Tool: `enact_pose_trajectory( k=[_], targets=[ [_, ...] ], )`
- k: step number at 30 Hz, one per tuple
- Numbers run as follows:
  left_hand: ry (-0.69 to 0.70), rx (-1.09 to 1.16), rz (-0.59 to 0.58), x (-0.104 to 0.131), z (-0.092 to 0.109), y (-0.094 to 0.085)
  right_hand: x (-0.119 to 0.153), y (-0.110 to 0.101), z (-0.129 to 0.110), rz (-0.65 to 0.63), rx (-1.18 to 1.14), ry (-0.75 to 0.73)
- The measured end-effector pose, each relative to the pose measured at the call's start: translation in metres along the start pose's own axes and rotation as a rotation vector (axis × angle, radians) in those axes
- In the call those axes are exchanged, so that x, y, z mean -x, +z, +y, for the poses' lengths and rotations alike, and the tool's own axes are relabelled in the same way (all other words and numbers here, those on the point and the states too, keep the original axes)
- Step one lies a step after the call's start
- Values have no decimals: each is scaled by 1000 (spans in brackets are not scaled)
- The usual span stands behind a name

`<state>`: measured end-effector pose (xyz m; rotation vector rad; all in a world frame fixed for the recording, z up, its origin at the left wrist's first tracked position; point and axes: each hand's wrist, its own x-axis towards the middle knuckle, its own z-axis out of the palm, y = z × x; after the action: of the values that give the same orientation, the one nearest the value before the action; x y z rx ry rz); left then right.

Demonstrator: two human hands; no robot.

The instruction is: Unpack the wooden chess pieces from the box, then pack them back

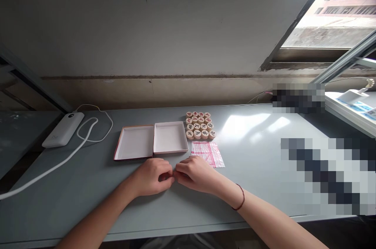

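My left hand (155, 176) rests on the grey desk with its fingers curled and thumb drawn in. Just beside it, my right hand (194, 174) is also closed, its fingertips nearly meeting those of the left. Nothing shows in either hand. Behind my left hand lies an open shallow box half (135, 142) with a dark red edge. A white box half (170, 137) adjoins it on the right. Stacked round Chinese chess pieces (200, 125) stand in rows to the right of it. A folded paper chessboard (208, 154) with red lines lies before them, partly behind my right hand.
A white power bank (63, 129) lies at the left with a cable (85, 139) running along the desk (141, 219). At the right are blurred-out patches and a white charger (352, 95) on a ledge. A wall closes off the back.
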<state>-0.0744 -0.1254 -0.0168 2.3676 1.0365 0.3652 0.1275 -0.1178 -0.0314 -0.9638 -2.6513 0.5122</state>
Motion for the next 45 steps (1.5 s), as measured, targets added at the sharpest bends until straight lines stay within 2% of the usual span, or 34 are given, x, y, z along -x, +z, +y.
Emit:
enact_pose_trajectory(
  k=[13, 16, 18, 22, 24, 27, 31, 35, 39, 41, 45],
  targets=[
    [3, 1, -1, -1, 1, -3, -1, 1, -1, 23, -35, 8],
    [1, -4, 3, -1, 3, -3, 2, -9, 1, 26, -87, -38],
    [5, -3, 11, -1, 3, -4, 6, -22, 9, 32, -126, -38],
    [13, 9, 6, 0, 3, -5, 20, -56, 39, 120, -90, 88],
    [9, 17, 5, 0, 2, -5, 26, -68, 54, 115, -61, 158],
    [0, 25, 15, 1, -1, -3, 31, -73, 66, -1, -53, 261],
    [3, 36, 37, 3, -6, -1, 30, -66, 61, -74, 11, 339],
    [59, -28, 169, 5, -7, -1, 31, -57, 54, -67, 72, 389],
    [115, -199, 449, 5, -5, -3, 31, -46, 53, -41, 98, 386],
    [104, -287, 547, 4, -6, -4, 30, -42, 52, -53, 117, 390],
    [-3, -442, 564, 1, -12, -4, 30, -43, 48, -49, 136, 332]
  ],
)
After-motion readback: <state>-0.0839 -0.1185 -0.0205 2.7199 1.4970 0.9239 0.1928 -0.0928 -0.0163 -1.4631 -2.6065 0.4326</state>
